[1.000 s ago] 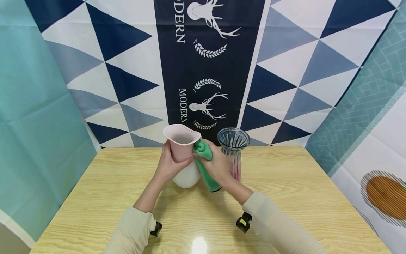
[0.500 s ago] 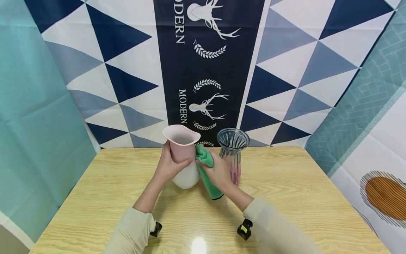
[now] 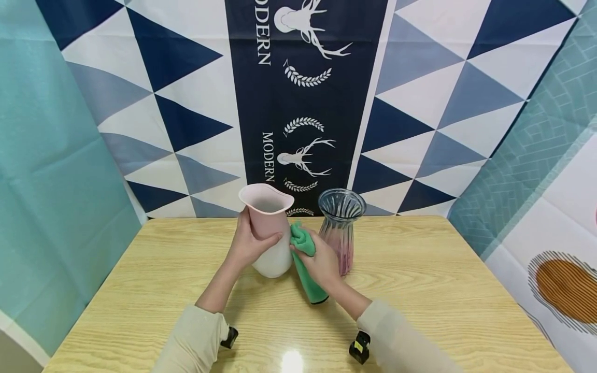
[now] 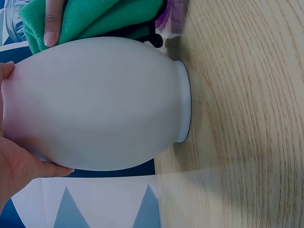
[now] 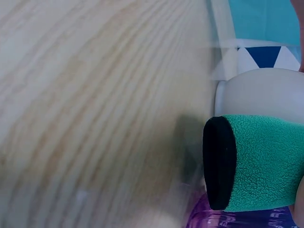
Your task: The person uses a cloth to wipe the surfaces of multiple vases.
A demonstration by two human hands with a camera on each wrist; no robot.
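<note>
A pink-to-white vase (image 3: 272, 235) with a wavy rim stands upright on the wooden table. My left hand (image 3: 249, 241) grips its neck, thumb across the front and fingers around the left side. In my right hand (image 3: 323, 259) is a bunched green cloth (image 3: 309, 277), held against the vase's right side. The left wrist view shows the cloth (image 4: 99, 19) along the vase's body (image 4: 104, 102), with one right-hand finger lying on it. The cloth's dark-edged end (image 5: 266, 161) hangs down past my right hand in the right wrist view.
A ribbed glass vase (image 3: 343, 228), blue-grey above and pink below, stands just right of my right hand. Behind the table (image 3: 420, 290) rises a patterned cloth backdrop (image 3: 196, 129), with teal side panels. Light glares near the table's front.
My right hand has slid down the vase's right side with the green cloth, from near the rim to the middle of the body. The left hand and the vase stay nearly still.
</note>
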